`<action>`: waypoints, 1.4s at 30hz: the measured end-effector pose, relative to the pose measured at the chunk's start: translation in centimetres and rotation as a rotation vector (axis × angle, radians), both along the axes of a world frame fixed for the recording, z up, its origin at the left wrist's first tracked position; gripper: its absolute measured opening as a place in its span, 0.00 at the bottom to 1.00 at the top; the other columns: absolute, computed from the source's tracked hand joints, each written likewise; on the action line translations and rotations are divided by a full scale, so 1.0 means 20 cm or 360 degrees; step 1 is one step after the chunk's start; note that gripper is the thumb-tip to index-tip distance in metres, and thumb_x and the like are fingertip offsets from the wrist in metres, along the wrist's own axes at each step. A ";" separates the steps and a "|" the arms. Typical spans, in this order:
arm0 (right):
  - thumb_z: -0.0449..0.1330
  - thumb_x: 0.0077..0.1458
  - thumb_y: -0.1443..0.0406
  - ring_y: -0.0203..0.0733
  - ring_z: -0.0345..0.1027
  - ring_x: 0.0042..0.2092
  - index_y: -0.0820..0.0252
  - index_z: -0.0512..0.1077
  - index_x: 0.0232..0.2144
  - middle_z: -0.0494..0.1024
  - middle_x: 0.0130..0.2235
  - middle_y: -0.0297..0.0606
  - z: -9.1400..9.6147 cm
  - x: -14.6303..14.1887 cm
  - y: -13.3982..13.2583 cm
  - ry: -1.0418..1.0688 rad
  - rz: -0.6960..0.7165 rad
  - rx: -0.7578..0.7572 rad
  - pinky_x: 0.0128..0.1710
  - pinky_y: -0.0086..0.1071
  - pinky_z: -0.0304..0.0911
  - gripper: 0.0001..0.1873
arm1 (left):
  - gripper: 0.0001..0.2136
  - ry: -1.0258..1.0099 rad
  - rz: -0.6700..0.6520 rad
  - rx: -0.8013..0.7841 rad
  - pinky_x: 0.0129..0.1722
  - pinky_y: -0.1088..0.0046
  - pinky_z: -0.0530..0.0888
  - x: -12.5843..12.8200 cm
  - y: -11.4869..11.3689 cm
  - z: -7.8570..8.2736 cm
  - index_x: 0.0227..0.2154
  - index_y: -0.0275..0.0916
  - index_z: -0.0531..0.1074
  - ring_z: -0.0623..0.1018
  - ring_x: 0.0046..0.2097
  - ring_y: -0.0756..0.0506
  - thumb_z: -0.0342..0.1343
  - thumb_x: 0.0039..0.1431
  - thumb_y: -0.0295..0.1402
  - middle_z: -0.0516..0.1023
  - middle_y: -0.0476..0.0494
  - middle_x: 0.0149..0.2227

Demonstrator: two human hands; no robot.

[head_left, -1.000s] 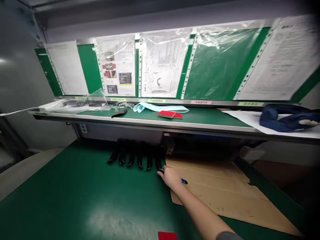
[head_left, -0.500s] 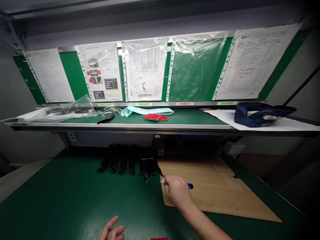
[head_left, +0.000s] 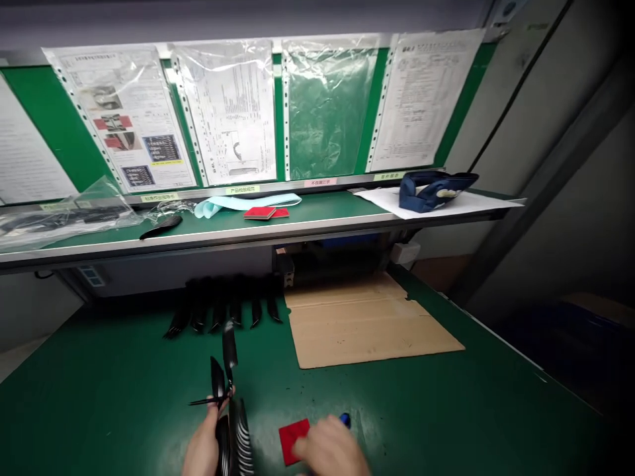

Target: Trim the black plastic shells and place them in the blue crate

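My left hand [head_left: 202,448] is closed around a glossy black part [head_left: 223,439] with several curved, blade-like pieces spreading from a joined middle. Low on the green table, my right hand [head_left: 333,449] is closed, a little blurred. The blue end of a slim tool [head_left: 346,419] sticks out past its knuckles; the rest of the tool is mostly hidden in the fist. A red square pad [head_left: 292,441] lies just left of that fist, whose fingers overlap its right edge. Whether they touch it I cannot tell.
Several similar black parts [head_left: 217,317] stand in a row at the table's back. A flat cardboard sheet [head_left: 367,324] lies right of them. Overhead, a shelf [head_left: 317,215] carries red pads [head_left: 260,213], a pale blue strip [head_left: 248,203] and a navy cloth item [head_left: 431,192].
My right hand has come back from the cardboard's left edge to the red pad, the blue tool still in it. My left hand, empty before, now holds a black part. The view has turned right.
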State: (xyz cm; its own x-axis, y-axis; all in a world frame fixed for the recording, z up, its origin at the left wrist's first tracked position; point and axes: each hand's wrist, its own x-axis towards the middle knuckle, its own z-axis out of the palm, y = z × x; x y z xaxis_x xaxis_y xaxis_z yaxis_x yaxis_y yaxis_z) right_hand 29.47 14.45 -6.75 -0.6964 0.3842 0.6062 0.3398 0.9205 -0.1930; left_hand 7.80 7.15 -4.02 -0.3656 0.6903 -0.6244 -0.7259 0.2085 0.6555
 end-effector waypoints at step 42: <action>0.53 0.60 0.68 0.44 0.65 0.45 0.57 0.64 0.55 0.68 0.54 0.48 0.43 -0.22 0.01 -0.0212 0.0611 -0.0305 0.41 0.38 0.68 0.20 | 0.25 -0.0530 -0.0733 0.0431 0.26 0.72 0.68 0.08 -0.26 0.12 0.13 0.36 0.67 0.59 0.13 0.54 0.43 0.63 0.41 0.58 0.53 0.10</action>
State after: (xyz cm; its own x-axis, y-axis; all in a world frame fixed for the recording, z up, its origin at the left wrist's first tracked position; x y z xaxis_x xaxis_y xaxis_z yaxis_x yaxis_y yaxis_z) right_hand 25.02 14.59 1.82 -0.8775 0.1793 0.4448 0.0139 0.9367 -0.3500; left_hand 9.31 1.93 -1.69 0.1909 0.8802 -0.4344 -0.7756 0.4065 0.4829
